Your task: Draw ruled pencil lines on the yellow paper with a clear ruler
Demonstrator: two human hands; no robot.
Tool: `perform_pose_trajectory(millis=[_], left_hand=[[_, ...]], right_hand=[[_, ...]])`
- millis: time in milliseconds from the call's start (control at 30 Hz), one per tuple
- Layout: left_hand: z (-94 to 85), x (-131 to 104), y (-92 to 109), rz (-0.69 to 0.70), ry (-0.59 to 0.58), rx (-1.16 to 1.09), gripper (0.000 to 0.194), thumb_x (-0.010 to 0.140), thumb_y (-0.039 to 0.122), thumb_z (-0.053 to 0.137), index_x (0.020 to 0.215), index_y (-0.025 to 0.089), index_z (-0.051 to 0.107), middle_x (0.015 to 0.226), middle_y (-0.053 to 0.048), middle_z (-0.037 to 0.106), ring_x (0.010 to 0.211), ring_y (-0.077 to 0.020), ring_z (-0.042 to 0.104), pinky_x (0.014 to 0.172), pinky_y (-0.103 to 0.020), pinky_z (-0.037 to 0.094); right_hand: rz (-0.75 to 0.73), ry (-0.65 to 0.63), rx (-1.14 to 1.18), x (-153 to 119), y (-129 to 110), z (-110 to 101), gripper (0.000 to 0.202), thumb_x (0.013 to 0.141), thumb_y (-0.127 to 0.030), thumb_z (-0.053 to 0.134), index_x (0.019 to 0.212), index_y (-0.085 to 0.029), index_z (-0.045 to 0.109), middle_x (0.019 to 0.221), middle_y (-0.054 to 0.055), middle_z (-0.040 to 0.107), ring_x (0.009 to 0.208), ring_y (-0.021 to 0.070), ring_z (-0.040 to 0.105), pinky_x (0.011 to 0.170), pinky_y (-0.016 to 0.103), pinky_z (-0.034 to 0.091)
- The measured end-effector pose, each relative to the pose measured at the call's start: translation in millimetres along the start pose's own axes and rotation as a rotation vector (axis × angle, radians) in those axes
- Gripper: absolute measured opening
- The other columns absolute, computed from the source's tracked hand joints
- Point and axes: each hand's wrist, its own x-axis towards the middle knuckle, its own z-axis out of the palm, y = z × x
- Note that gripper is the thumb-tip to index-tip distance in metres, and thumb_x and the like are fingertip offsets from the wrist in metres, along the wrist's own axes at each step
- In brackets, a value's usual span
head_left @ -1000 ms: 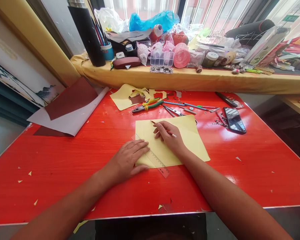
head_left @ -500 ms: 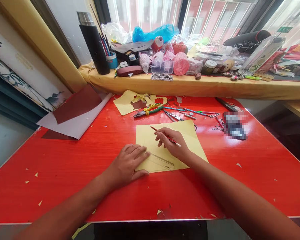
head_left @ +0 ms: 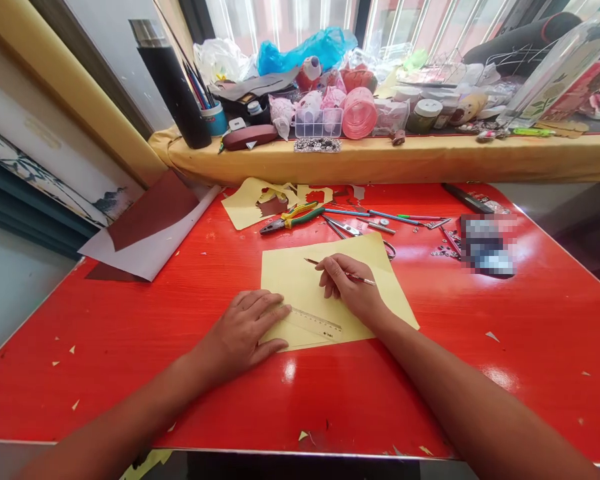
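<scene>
The yellow sheet (head_left: 290, 267) is lying on the red table (head_left: 130, 347), right in front of you. It is looking plain and matt, with slightly uneven edges. It is probably going to feel light and floppy, creasing easily, so its outer margins are offering the safest hold. The ruler (head_left: 313, 322) is resting aslant on it, clear and thin with dark markings; it is likely being light, fairly stiff and prone to sliding, best taken by its long edges. Your left hand (head_left: 240, 330) is spreading over the ruler's left end and the sheet, fingers extended, gripping nothing. Your right hand (head_left: 353, 287) is pinching a slim, dark reddish pencil (head_left: 364, 279) above the sheet. Beyond, pliers (head_left: 293, 218) are lying near scrap paper (head_left: 243, 203).
</scene>
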Motion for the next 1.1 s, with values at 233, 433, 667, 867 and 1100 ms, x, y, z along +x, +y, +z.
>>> perform_pose_trajectory(millis=[233, 433, 667, 867, 1100], left_hand=[[3.8, -2.3, -1.0, -0.032, -0.014, 0.004, 0.048, 0.108, 0.055, 0.058, 0.146, 0.026, 0.065, 0.145, -0.013, 0.068, 0.133, -0.0329, 0.061, 0.115, -0.051, 0.046], [0.9, 0.7, -5.5, -0.014, -0.02, 0.004, 0.05, 0.108, 0.055, 0.059, 0.149, 0.026, 0.063, 0.147, -0.012, 0.068, 0.134, -0.0328, 0.062, 0.115, -0.052, 0.046], [2.2, 2.9, -7.3, -0.012, -0.007, 0.001, 0.049, 0.108, 0.055, 0.057, 0.149, 0.029, 0.065, 0.146, -0.012, 0.069, 0.134, -0.0322, 0.063, 0.117, -0.052, 0.047], [3.7, -3.9, 14.7, -0.033, 0.008, 0.093, 0.051, 0.111, 0.05, 0.053, 0.154, 0.024, 0.06, 0.155, -0.014, 0.064, 0.138, -0.0335, 0.061, 0.119, -0.052, 0.046], [6.8, -6.0, 62.0, -0.008, 0.005, 0.123, 0.056, 0.113, 0.055, 0.044, 0.151, 0.016, 0.061, 0.149, -0.018, 0.067, 0.138, -0.0338, 0.061, 0.117, -0.05, 0.047]], right_hand=[[-0.023, 0.012, 0.005, -0.2, 2.8, -0.7, 0.05, 0.1, -0.07, 0.065, 0.09, -0.022, 0.074, 0.07, 0.002, 0.069, 0.053, 0.0153, 0.062, 0.049, 0.029, 0.046], [-0.076, 0.047, 0.045, -5.1, -10.2, 0.3, 0.049, 0.101, -0.069, 0.064, 0.091, -0.022, 0.074, 0.071, 0.002, 0.07, 0.053, 0.0148, 0.064, 0.049, 0.029, 0.047], [0.002, 0.024, 0.076, -7.4, 0.1, 1.5, 0.051, 0.098, -0.071, 0.066, 0.089, -0.022, 0.074, 0.065, 0.0, 0.066, 0.049, 0.0141, 0.061, 0.047, 0.028, 0.047], [0.016, 0.014, 0.072, -5.8, 2.8, 1.4, 0.05, 0.098, -0.071, 0.066, 0.089, -0.022, 0.075, 0.064, 0.0, 0.065, 0.05, 0.0151, 0.06, 0.048, 0.029, 0.044], [0.027, -0.005, 0.034, -6.3, -1.5, 1.5, 0.05, 0.099, -0.07, 0.066, 0.088, -0.022, 0.075, 0.065, 0.001, 0.066, 0.051, 0.0157, 0.059, 0.049, 0.029, 0.043]])
